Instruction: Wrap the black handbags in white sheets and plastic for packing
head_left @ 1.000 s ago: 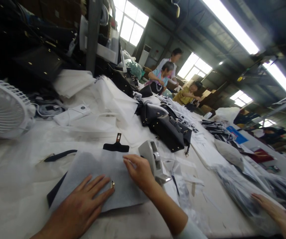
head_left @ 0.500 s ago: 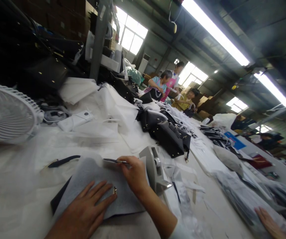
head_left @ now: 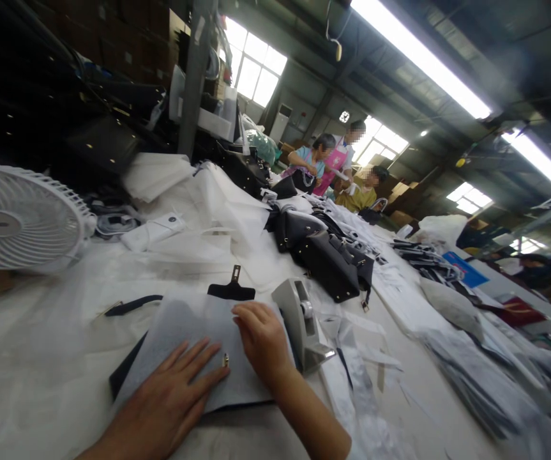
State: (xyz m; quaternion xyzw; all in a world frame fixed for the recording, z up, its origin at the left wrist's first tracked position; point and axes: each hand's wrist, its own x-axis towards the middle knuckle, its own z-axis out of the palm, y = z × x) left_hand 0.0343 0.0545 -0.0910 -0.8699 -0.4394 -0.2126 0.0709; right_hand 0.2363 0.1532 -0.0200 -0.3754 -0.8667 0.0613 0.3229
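A black bag (head_left: 129, 367) lies on the table under a thin white sheet (head_left: 184, 313), its dark edges showing at the left and bottom. A small gold metal clasp (head_left: 226, 360) stands up through the sheet. My left hand (head_left: 174, 390) lies flat on the sheet with fingers spread, its index finger close to the clasp. My right hand (head_left: 263, 338) rests on the sheet near its upper edge, fingers slightly bent and holding nothing visible. Just beyond that edge lies a black flap (head_left: 231, 292) with a metal-framed slot tab. A dark strap (head_left: 134, 305) sticks out at the upper left.
A grey tape dispenser (head_left: 299, 326) stands right beside the bag. At the left is a white fan (head_left: 21, 217). Black bags (head_left: 327, 262) and white sheets (head_left: 218, 204) lie beyond. Plastic-wrapped items (head_left: 490, 364) are at the right. Several people (head_left: 327, 166) work farther back.
My right hand has let go of the black flap, which was edge-on in its fingers and now lies back beyond the sheet. My left hand stays on the sheet. Another person's hand at lower right has withdrawn.
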